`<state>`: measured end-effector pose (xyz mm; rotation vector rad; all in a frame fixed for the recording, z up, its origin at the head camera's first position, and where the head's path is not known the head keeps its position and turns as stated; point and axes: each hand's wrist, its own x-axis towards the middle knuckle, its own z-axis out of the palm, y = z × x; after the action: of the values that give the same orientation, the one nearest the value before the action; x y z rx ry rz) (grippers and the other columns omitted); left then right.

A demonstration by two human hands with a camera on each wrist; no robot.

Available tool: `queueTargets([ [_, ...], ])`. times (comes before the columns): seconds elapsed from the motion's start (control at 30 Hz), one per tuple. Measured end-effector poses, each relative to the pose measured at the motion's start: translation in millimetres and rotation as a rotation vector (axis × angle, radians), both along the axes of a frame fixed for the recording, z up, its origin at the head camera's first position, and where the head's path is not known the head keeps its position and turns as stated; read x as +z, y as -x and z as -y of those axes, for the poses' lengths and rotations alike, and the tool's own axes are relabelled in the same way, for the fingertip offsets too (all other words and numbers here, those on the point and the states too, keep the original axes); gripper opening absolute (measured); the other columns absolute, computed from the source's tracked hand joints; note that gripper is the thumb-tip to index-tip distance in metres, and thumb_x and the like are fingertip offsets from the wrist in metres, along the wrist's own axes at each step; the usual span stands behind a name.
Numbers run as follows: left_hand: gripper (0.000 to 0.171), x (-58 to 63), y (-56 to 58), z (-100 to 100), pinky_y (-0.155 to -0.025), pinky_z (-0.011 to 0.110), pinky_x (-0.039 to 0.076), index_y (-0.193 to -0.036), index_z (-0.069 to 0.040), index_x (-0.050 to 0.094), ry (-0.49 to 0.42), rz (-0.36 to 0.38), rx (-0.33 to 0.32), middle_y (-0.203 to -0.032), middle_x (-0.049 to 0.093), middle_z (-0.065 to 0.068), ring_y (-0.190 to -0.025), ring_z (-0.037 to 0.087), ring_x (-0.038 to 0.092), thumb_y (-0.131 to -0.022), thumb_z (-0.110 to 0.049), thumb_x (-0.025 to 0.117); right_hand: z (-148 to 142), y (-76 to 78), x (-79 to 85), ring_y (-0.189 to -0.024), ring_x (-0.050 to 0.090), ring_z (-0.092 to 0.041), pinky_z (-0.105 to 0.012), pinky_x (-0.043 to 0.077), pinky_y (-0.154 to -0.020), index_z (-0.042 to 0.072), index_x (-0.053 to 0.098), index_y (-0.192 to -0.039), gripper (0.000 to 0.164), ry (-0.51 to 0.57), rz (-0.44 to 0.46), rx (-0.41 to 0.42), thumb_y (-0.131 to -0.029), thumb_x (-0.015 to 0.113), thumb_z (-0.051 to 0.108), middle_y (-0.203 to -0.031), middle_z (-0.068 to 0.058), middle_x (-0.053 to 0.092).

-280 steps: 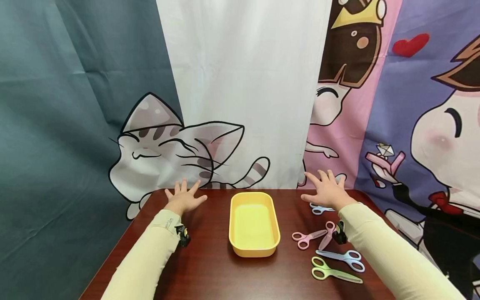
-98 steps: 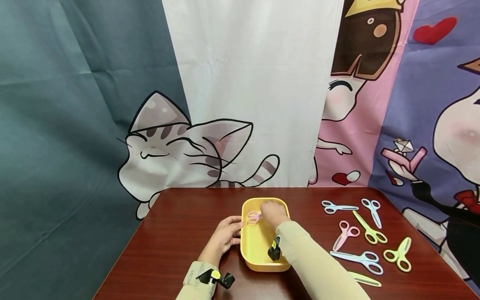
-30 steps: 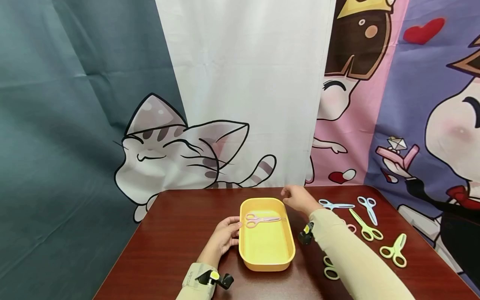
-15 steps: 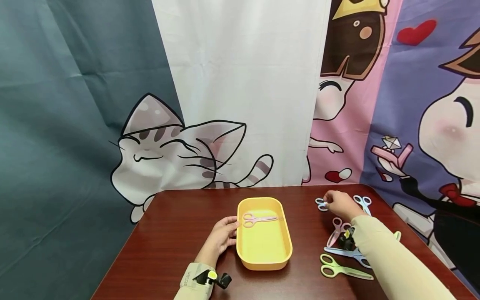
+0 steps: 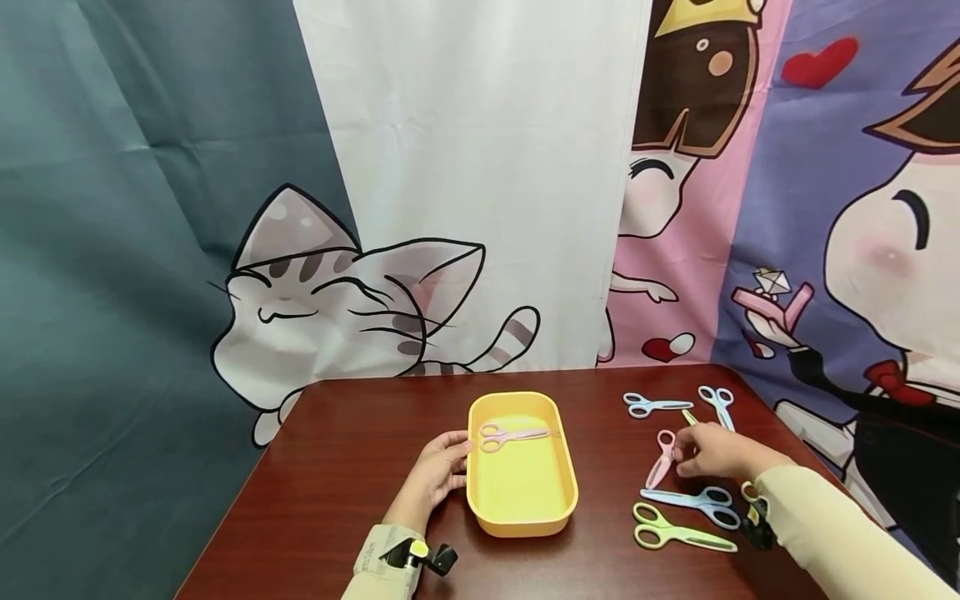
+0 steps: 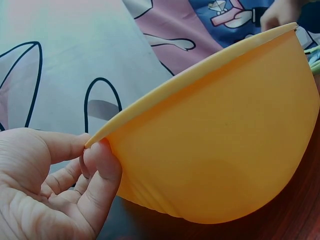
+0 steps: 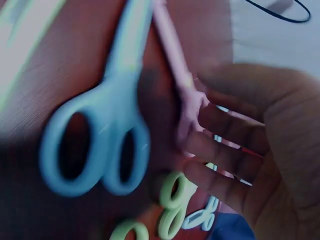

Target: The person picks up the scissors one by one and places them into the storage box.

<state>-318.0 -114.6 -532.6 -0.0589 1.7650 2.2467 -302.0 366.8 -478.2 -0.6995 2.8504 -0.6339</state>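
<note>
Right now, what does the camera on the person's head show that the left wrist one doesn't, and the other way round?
Only the head view shows the pink scissors lying in the yellow tray, the tray's inside floor and the left sleeve.

Only the left wrist view shows the palm side of the left hand and the broad outer wall next to it.

Both show the tray, the left hand at its rim, at least part of the right hand, the reddish-brown table and the cartoon backdrop.

Toward the right edge of the desk (image 5: 352, 450), the right grip (image 5: 716, 451) hides part of some pink scissors (image 5: 663, 459); the desk's near edge is cut off.
</note>
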Motion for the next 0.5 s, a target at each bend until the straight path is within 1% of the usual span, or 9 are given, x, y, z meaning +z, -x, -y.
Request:
queueTargets([
  [0.1, 0.042, 0.8, -1.5, 2, -0.056, 0.028, 0.058, -0.14, 0.006, 0.045, -0.001, 0.005, 0.003, -0.101, 0.066, 0.011, -0.075, 0.013, 0.065, -0.103, -0.01, 0.057, 2, -10.7, -2.1, -0.065, 0.048, -0.003, -0.024, 0.04, -0.058, 0.016, 0.063, -0.081, 0.024, 0.005, 0.109, 0.042, -0.072, 0.085, 0.018, -0.072, 0.01, 0.054],
  [0.2, 0.041, 1.3, -1.8, 3, -0.056, 0.028, 0.058, -0.139, 0.006, 0.046, -0.006, 0.005, 0.004, -0.101, 0.066, 0.011, -0.075, 0.013, 0.065, -0.103, -0.01, 0.057, 4, -17.0, -4.8, -0.066, 0.049, -0.004, -0.025, 0.043, -0.059, 0.015, 0.064, -0.082, 0.027, -0.021, 0.138, 0.062, -0.069, 0.087, 0.019, -0.074, 0.009, 0.056],
  [0.27, 0.041, 1.8, -1.9, 3, -0.055, 0.027, 0.058, -0.139, 0.006, 0.046, -0.01, 0.005, 0.007, -0.1, 0.066, 0.01, -0.074, 0.013, 0.065, -0.102, -0.009, 0.057, 5, -19.9, -6.7, -0.067, 0.05, -0.003, -0.026, 0.044, -0.06, 0.015, 0.064, -0.083, 0.029, -0.055, 0.13, 0.063, -0.068, 0.088, 0.02, -0.075, 0.009, 0.056],
  [0.4, 0.041, 2.1, -1.7, 2, -0.056, 0.028, 0.058, -0.139, 0.006, 0.046, -0.011, 0.001, 0.004, -0.1, 0.067, 0.011, -0.075, 0.013, 0.065, -0.102, -0.009, 0.057, 8, -23.4, -9.7, -0.067, 0.049, -0.002, -0.027, 0.046, -0.059, 0.016, 0.065, -0.081, 0.027, -0.126, 0.08, 0.079, -0.068, 0.088, 0.02, -0.074, 0.011, 0.056],
  [0.5, 0.041, 1.2, -2.2, 2, -0.056, 0.028, 0.058, -0.139, 0.006, 0.046, -0.004, 0.002, 0.003, -0.102, 0.066, 0.012, -0.075, 0.013, 0.065, -0.103, -0.009, 0.057, 10, -25.6, -10.1, -0.064, 0.048, -0.002, -0.027, 0.045, -0.057, 0.018, 0.065, -0.077, 0.024, -0.165, 0.046, 0.088, -0.068, 0.087, 0.019, -0.071, 0.012, 0.054],
])
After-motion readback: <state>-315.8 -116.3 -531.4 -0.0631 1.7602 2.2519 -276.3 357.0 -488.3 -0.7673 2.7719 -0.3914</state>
